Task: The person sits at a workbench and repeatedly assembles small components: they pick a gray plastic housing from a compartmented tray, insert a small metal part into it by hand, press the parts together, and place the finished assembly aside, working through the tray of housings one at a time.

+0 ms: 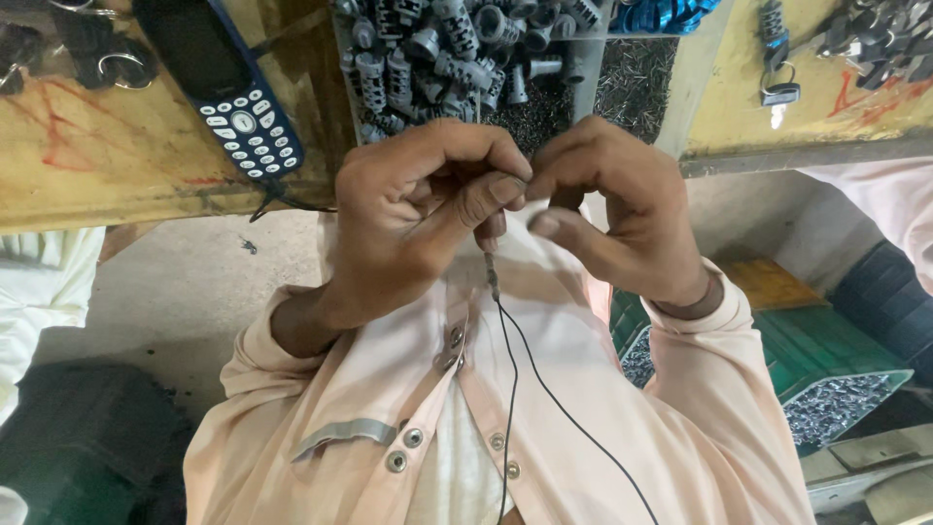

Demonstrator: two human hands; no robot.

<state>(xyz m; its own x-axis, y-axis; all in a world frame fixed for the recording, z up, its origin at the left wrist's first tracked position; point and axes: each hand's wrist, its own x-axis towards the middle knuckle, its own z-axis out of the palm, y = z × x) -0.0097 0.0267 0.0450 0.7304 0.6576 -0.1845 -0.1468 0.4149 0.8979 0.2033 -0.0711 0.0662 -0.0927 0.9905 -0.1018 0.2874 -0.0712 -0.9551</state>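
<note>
At ten o'clock a dark keypad phone (222, 83) lies on your wooden bench (87, 185). Your left hand (408, 219) sits left of centre, thumb and forefinger pressed together on the top of a thin black wire (510, 379), which hangs toward six o'clock over your shirt. Your right hand (622, 209) meets it fingertip to fingertip, pinched at the same spot. At twelve o'clock sits a tray (583, 83) of grey plastic parts (437, 49); at four o'clock, a green bin (826, 365).
</note>
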